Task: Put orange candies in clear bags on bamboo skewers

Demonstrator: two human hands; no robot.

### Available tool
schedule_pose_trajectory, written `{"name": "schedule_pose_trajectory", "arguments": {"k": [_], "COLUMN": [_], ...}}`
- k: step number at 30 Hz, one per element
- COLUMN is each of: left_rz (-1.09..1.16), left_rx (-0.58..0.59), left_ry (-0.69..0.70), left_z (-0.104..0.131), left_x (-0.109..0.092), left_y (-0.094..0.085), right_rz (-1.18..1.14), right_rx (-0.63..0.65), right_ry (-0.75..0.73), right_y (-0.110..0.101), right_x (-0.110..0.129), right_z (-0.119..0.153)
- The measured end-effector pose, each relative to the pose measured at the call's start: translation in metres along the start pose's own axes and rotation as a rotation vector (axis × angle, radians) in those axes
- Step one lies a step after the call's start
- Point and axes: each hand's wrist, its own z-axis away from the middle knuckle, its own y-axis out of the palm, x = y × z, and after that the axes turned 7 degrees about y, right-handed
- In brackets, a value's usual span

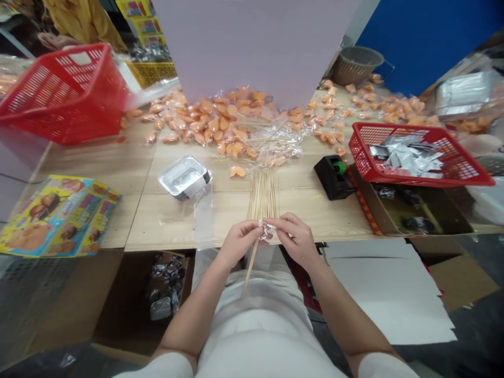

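Observation:
Near the table's front edge, my left hand (pixel 241 239) pinches a small clear plastic wrapper (pixel 266 230) between thumb and fingers. My right hand (pixel 296 236) holds the wrapper's other side, its fingertips close to the left ones. Thin wooden sticks (pixel 263 197) lie in a loose bundle on the table just beyond both hands. A few sticks (pixel 250 268) stick out below the wrapper toward my body; what grips them is hidden. One orange packaged piece (pixel 237 171) lies beyond the bundle, in front of a large heap of similar orange pieces (pixel 220 123).
Foil trays (pixel 184 177) and yellow boxes (pixel 59 218) lie to the left, below a red basket (pixel 66 100). A black tape dispenser (pixel 334 177) and a red basket of sachets (pixel 417 155) stand right. A person (pixel 81 23) is at the back left.

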Motion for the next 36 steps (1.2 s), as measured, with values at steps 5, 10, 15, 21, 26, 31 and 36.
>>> {"name": "schedule_pose_trajectory", "arguments": {"k": [5, 10, 15, 21, 26, 31, 36], "left_rz": [-0.096, -0.114, -0.109, -0.088, -0.145, -0.654, -1.278], "left_rx": [-0.073, -0.077, -0.083, -0.217, -0.249, -0.469, -0.883], "left_ry": [0.019, -0.004, -0.007, 0.021, 0.074, 0.365, 0.527], "left_z": [-0.003, -0.004, -0.002, -0.003, -0.007, -0.008, 0.009], "left_x": [0.003, 0.004, 0.004, 0.011, 0.021, 0.016, -0.002], "left_y": [0.001, 0.001, -0.001, -0.009, -0.007, -0.052, -0.122], "right_rz": [-0.308, -0.425, -0.460, -0.481, -0.410, -0.515, -0.610], "right_rx": [-0.022, 0.011, -0.024, -0.063, 0.494, 0.396, 0.140], "right_ry": [0.199, 0.475, 0.519, 0.637, 0.641, 0.787, 0.768], "right_y": [0.003, 0.011, 0.013, 0.009, 0.025, 0.032, 0.013], "right_x": [-0.008, -0.010, -0.014, -0.023, -0.011, -0.017, -0.032], "right_z": [0.002, -0.007, -0.009, 0.001, 0.018, -0.005, -0.125]}}
